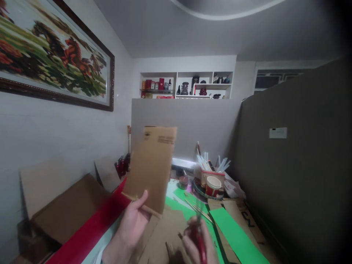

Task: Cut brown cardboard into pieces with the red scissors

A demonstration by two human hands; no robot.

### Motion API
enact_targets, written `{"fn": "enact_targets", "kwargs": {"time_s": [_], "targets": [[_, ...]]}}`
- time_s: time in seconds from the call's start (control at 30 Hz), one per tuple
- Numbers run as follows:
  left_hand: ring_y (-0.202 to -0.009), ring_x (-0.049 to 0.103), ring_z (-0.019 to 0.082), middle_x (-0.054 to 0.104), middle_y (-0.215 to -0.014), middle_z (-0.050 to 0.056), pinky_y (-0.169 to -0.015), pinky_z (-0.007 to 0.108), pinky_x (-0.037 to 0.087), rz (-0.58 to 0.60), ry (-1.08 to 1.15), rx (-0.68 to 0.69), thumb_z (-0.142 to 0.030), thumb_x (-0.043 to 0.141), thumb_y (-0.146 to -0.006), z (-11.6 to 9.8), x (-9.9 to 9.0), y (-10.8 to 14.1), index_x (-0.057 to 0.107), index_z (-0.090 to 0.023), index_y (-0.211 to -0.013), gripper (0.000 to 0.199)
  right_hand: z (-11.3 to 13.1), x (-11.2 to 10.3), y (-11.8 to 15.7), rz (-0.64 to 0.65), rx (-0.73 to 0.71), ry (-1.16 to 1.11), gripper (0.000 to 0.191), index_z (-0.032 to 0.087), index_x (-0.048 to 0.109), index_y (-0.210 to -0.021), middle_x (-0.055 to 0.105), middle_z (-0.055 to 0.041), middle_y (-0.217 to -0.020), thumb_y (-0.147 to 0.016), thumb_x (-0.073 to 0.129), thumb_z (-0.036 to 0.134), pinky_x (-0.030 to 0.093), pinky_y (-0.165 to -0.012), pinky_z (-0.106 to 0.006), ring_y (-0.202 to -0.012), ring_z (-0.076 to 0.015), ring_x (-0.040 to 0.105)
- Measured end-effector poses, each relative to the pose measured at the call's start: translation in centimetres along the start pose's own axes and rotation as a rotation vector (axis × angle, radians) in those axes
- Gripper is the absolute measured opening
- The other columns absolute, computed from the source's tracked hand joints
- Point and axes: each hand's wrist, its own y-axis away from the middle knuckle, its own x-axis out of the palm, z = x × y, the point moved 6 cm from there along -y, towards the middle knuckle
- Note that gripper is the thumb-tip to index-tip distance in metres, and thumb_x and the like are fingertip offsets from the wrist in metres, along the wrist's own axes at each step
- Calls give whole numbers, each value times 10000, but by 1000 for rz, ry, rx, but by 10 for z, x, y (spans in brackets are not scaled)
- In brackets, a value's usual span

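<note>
In my left hand (136, 222) is a flat rectangular piece of cardboard (154, 165), raised upright and gripped at its lower edge with the thumb in front. Dark print shows near its top. My right hand (199, 238), blurred by motion, is closed around red-handled scissors (198, 234) whose blades point upward. Below the hands lies more brown cardboard (156, 242) on the table. Thin wooden sticks (199, 211) rest on green paper (178, 209) just beyond my right hand.
A red-and-white cup (213, 186) stands in front of a box of glue sticks and pens (213, 176). Green sheet (236, 234) covers brown paper at right. An open cardboard box (68, 209) sits at left, past the table's red edge (93, 227). Grey partitions (189, 117) enclose the back and right.
</note>
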Motion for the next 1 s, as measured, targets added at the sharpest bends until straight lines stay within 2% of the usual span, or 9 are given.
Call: {"fn": "enact_targets", "kwargs": {"time_s": [0.1,0.2,0.3,0.4,0.5,0.63,0.73,0.83,1.0], "targets": [[-1051,736,321,783,-1099,166,-963,453,574,49,-60,-161,-41,684,-834,28,-3,11,538,-88,-1364,552,22,-24,-8,-171,25,-249,484,264,505,-1044,620,51,-694,-769,733,591,456,-494,-228,-523,-137,569],[-1119,705,326,775,-1122,170,-989,458,547,95,-157,-230,-47,722,-804,55,-7,25,533,-132,-1352,585,42,-43,-11,-262,-24,-112,473,233,552,-1020,683,14,-745,-762,751,576,555,-606,-299,-644,-202,672],[-1130,697,313,762,-1158,162,-974,420,546,109,-317,-199,-122,762,-795,69,-15,28,543,-150,-1300,551,52,-53,-9,-296,-62,21,376,195,599,-933,674,3,-650,-801,747,514,563,-580,-309,-639,-233,695],[-1028,730,302,761,-1153,151,-820,379,596,153,-438,-148,-210,790,-785,69,-18,21,581,-162,-1237,499,62,-54,-4,-331,-162,140,329,188,607,-963,721,-28,-709,-850,713,478,576,-582,-306,-660,-235,715],[-848,750,288,779,-1006,154,-680,368,607,198,-574,-125,-265,792,-784,59,-16,12,645,-153,-1057,330,77,-59,3,-434,-316,300,260,202,600,-1041,751,-51,-838,-904,673,412,575,-614,-295,-683,-211,718],[-952,736,338,761,-1057,183,-799,445,602,244,-583,-127,-239,799,-771,43,-10,22,674,-168,-976,250,93,-66,14,-549,-587,549,224,209,601,-1088,732,-69,-857,-886,682,267,548,-651,-319,-712,-225,706],[-1110,684,357,722,-1217,187,-936,451,557,351,-532,-151,-179,847,-697,41,5,44,718,-190,-1068,393,96,-54,19,-413,-770,711,372,242,632,-1179,752,-73,-902,-850,589,76,542,-708,-338,-753,-225,711],[-1109,685,363,743,-1181,145,-970,446,541,458,-449,-173,-129,923,-542,48,19,65,730,-206,-1076,573,92,-29,26,-181,-878,780,517,264,635,-1262,774,-88,-1009,-828,527,5,535,-728,-339,-816,-226,725],[-1055,702,327,779,-1002,86,-948,403,539,329,-343,-130,-214,907,-622,51,9,71,721,-198,-976,400,84,-1,34,23,-832,680,538,218,553,-1324,767,-97,-1014,-820,546,30,563,-727,-343,-821,-225,713]]}}
